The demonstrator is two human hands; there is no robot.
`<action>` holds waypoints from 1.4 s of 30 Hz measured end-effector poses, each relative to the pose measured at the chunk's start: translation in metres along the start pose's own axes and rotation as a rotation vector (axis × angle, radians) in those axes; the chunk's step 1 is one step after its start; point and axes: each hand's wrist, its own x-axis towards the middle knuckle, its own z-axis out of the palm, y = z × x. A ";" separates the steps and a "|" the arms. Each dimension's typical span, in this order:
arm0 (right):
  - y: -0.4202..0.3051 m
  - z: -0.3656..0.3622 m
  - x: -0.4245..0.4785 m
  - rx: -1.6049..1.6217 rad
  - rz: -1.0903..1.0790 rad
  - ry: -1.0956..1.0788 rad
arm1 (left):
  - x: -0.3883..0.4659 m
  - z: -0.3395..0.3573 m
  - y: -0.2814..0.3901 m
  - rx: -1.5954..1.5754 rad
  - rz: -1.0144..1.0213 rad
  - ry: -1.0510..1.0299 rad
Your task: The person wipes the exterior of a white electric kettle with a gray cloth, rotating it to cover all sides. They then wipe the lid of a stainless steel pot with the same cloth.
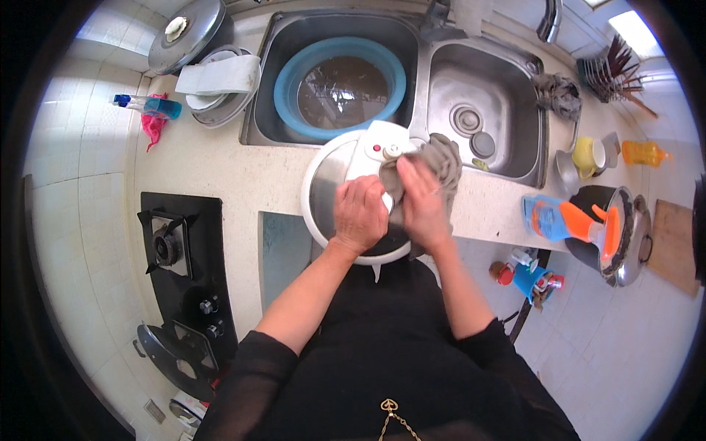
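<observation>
A pressure-cooker lid [325,190] with a white rim and a steel face is held at the counter's front edge, before my body. On its white top piece are a red button and a round valve. My left hand [361,212] is closed around the white handle in the lid's middle. A wet-looking grey-brown cloth [444,160] is bunched under my right hand [423,201], which presses it against the lid's right side. The right hand is slightly blurred. Part of the cloth hangs over the rim.
Behind the lid, a blue basin [284,93] of murky water sits in the left sink. The right sink [491,71] has a drain and a loose stopper. At left are a gas hob [182,308] and stacked plates [220,113]; at right, a spray bottle [551,218] and a pot [590,248].
</observation>
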 end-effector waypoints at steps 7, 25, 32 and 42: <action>-0.033 0.002 -0.056 -0.194 0.036 0.109 | 0.000 -0.006 -0.010 -0.187 -0.122 0.003; -0.108 -0.009 -0.019 0.309 0.263 -0.147 | -0.062 -0.082 0.031 -1.338 -1.140 -0.142; -0.080 0.019 0.046 -0.087 -0.178 -0.213 | -0.051 -0.119 0.025 -1.437 -1.258 0.255; -0.069 0.034 0.045 -0.119 -0.236 -0.164 | -0.019 -0.049 -0.035 -0.531 -0.628 0.220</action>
